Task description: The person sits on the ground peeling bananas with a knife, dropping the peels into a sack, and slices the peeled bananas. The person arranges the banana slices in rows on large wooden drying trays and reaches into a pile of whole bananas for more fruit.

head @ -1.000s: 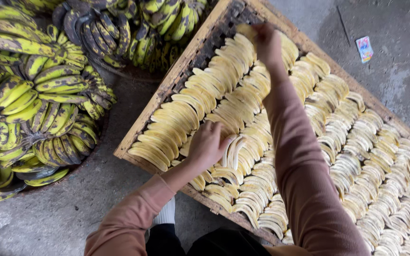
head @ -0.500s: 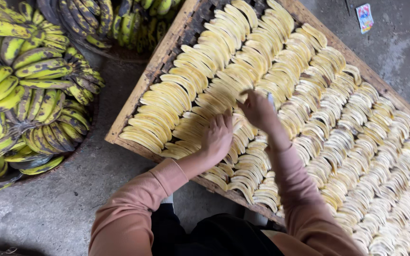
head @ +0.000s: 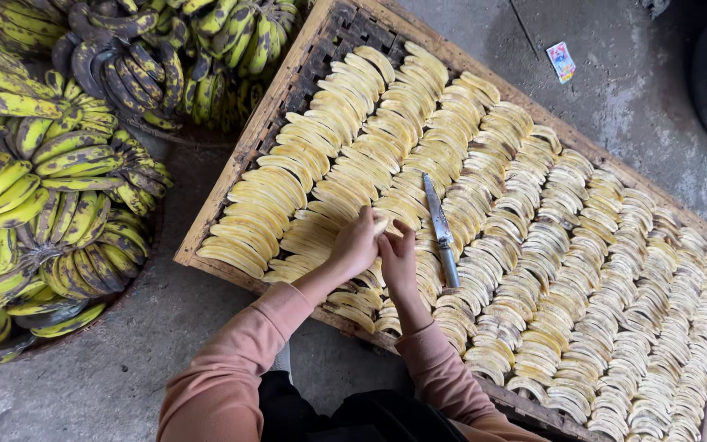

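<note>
Left: bunches of spotted bananas (head: 51,188) on the concrete floor (head: 124,360). Centre: wooden tray (head: 231,176) covered with overlapping rows of yellow slices (head: 304,172). The left hand (head: 355,245) and right hand (head: 398,260) meet over the near rows, fingers closed together on one slice (head: 380,226). Just right: a knife (head: 441,232) lying on the slices, untouched.

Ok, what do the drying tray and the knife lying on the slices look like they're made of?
The tray looks like rough, unfinished wood: a pale, worn plank frame around a dark slatted lattice base, possibly bamboo or wood strips. The knife has a dull grey blade that reads as metal, with little shine; its handle is grey too, but whether metal or something else is unclear.
</note>
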